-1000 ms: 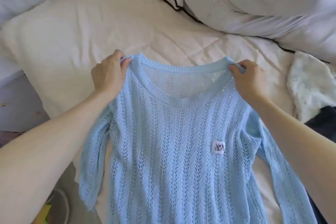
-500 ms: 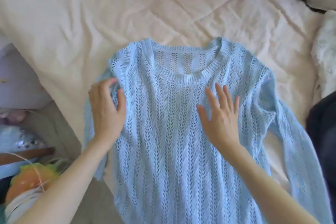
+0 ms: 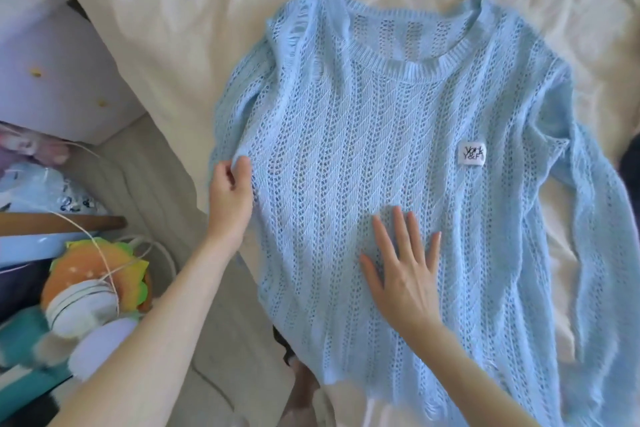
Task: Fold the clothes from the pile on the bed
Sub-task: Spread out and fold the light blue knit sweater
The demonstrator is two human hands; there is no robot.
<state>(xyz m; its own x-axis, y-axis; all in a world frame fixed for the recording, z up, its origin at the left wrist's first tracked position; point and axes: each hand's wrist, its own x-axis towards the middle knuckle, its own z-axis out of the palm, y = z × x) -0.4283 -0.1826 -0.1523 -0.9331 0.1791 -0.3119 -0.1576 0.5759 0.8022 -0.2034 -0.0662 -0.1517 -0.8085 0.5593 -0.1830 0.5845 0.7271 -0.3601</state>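
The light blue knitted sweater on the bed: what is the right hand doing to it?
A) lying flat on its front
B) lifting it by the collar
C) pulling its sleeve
A: the right hand lies with straight, spread fingers on the front of the light blue knitted sweater, below its white label.

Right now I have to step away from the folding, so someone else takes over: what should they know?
Left hand: pinches the sweater's edge near the left sleeve.
Right hand: flat, fingers spread, pressing the sweater's front.
Blue knit sweater: front up on the cream bedsheet, neckline away from you, white label showing.
Done: laid out.
Left: fold sleeves in, then the body. No other clothes pile is clearly in view.
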